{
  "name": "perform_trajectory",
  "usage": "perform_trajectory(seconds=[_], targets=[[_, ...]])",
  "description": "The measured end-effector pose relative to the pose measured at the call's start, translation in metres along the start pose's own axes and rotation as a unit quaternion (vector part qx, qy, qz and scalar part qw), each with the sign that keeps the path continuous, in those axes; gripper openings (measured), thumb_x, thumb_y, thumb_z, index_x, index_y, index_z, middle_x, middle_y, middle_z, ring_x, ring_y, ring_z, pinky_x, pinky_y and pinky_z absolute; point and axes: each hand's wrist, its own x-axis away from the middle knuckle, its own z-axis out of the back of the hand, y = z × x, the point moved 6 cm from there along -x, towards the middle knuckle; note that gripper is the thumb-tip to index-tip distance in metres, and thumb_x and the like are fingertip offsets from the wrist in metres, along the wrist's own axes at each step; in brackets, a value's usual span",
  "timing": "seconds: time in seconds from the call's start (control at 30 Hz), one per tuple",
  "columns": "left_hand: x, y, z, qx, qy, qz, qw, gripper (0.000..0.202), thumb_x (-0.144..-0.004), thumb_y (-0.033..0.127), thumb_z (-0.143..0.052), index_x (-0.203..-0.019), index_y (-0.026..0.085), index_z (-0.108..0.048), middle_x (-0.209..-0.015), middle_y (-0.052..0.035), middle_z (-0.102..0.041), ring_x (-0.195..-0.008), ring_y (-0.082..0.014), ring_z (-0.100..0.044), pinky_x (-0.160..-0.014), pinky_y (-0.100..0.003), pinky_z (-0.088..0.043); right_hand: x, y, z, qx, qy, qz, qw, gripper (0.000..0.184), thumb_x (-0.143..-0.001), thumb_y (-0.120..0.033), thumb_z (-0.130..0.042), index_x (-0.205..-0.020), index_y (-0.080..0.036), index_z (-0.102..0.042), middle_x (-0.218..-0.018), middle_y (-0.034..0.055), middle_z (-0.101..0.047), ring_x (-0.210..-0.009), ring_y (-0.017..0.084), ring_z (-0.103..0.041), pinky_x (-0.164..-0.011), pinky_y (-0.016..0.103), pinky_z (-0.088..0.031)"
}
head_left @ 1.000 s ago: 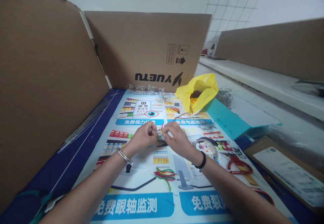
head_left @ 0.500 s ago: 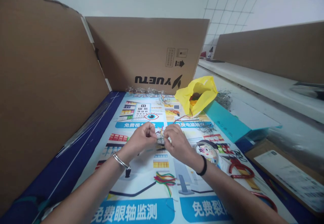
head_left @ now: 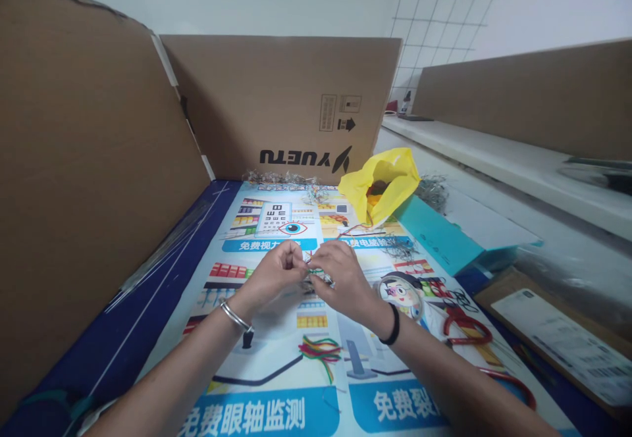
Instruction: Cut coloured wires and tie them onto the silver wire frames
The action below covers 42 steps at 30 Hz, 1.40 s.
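My left hand (head_left: 279, 269), with a silver bangle on the wrist, pinches its thumb and forefinger together over the middle of the printed sheet. Facing it, my right hand (head_left: 343, 282), with a black band on the wrist, has its fingers curled against the same spot. Between the fingertips are coloured threads (head_left: 316, 270) with a greyish, wiry piece below them; the fingers hide most of it. Nearer to me, a bundle of red, yellow and green threads (head_left: 320, 349) lies on the sheet (head_left: 276, 371).
A yellow bag (head_left: 382, 183) stands open beside a teal box (head_left: 439, 233). Silvery wiry strands (head_left: 281, 178) lie along the cardboard wall (head_left: 281, 101). At right are red loop handles (head_left: 469, 328) and a brown parcel with a white label (head_left: 567, 345).
My right hand has shifted slightly left, and its thumb and fingers have moved in towards my left fingertips. The left hand keeps its pinch. The whole view has shifted slightly.
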Motion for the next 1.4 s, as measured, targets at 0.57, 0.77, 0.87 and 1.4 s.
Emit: perform_trajectory(seconds=[0.57, 0.77, 0.87, 1.4], targets=[[0.002, 0.0, 0.001, 0.038, -0.015, -0.009, 0.999, 0.02, -0.064, 0.006, -0.062, -0.074, 0.016, -0.047, -0.065, 0.005, -0.052, -0.058, -0.0065, -0.046, -0.056, -0.019, -0.035, -0.003, 0.004, -0.004, -0.027, 0.018, 0.005, 0.999, 0.012, -0.074, -0.01, -0.056, -0.077, -0.02, -0.061, -0.084, 0.0029, -0.063, -0.09, 0.019, -0.052, -0.082, 0.037, -0.04], [0.002, 0.0, 0.005, 0.051, -0.012, -0.008, 0.999, 0.02, -0.064, 0.008, -0.066, -0.074, 0.016, -0.05, -0.066, 0.0045, -0.053, -0.06, -0.0063, -0.047, -0.058, -0.019, -0.036, -0.003, 0.003, -0.003, 0.011, 0.02, 0.001, 1.0, 0.011, -0.082, -0.016, -0.054, -0.078, -0.021, -0.063, -0.086, 0.0036, -0.063, -0.093, 0.02, -0.051, -0.085, 0.038, -0.037], [0.0, 0.001, 0.007, 0.036, 0.003, -0.019, 0.999, 0.021, -0.064, 0.009, -0.066, -0.075, 0.016, -0.05, -0.068, 0.0044, -0.053, -0.062, -0.007, -0.048, -0.059, -0.019, -0.037, -0.004, 0.005, -0.006, 0.022, 0.018, -0.01, 1.0, 0.013, -0.083, -0.017, -0.054, -0.078, -0.021, -0.064, -0.085, 0.0035, -0.063, -0.093, 0.02, -0.051, -0.084, 0.038, -0.037], [-0.005, -0.011, 0.013, -0.042, 0.019, -0.004, 0.999, 0.016, -0.069, 0.02, -0.064, -0.072, 0.017, -0.049, -0.066, 0.0047, -0.049, -0.059, -0.008, -0.044, -0.057, -0.021, -0.034, -0.007, 0.008, 0.036, -0.001, 0.042, -0.025, 0.999, 0.01, -0.081, -0.018, -0.057, -0.089, -0.02, -0.063, -0.088, 0.0052, -0.064, -0.088, 0.019, -0.057, -0.082, 0.034, -0.044]])
